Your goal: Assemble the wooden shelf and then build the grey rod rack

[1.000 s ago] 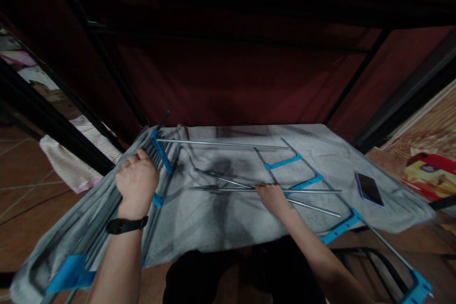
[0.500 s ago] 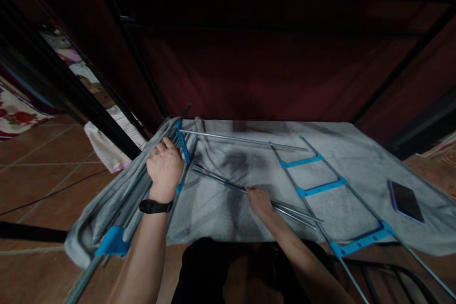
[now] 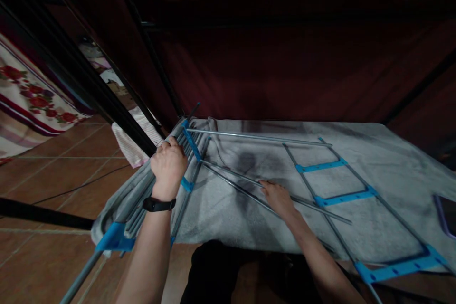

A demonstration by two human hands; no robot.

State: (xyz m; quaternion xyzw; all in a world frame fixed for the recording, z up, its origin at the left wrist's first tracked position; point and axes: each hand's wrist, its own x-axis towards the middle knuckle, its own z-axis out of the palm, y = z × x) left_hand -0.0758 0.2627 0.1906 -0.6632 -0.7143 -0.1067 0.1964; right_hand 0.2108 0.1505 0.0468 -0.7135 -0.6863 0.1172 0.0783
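Note:
My left hand (image 3: 169,161), with a black band on its wrist, is closed over the grey tubes of a rack frame (image 3: 137,216) with blue plastic brackets. The fingers' undersides are hidden. In my right hand (image 3: 278,197) is a thin metal tube (image 3: 235,175), slanting across the blanket. Its far end meets the lower end of a blue bracket (image 3: 192,142); whether it sits in a hole I cannot tell. A second loose tube (image 3: 245,192) lies just below and runs under my right forearm. Another tube (image 3: 256,137) sticks out from the bracket's upper end toward the right.
A ladder-like frame (image 3: 329,216) with blue crosspieces lies to the right on a grey blanket (image 3: 228,223). A phone (image 3: 446,216) is at the right edge. Black posts (image 3: 81,66) and a dark red panel (image 3: 270,76) stand behind. Tiled floor (image 3: 64,171) shows left.
My right hand has separated one tube from the bundle and brought its end to the blue bracket. The other tube lies lower. My left hand keeps its hold; the view has shifted left.

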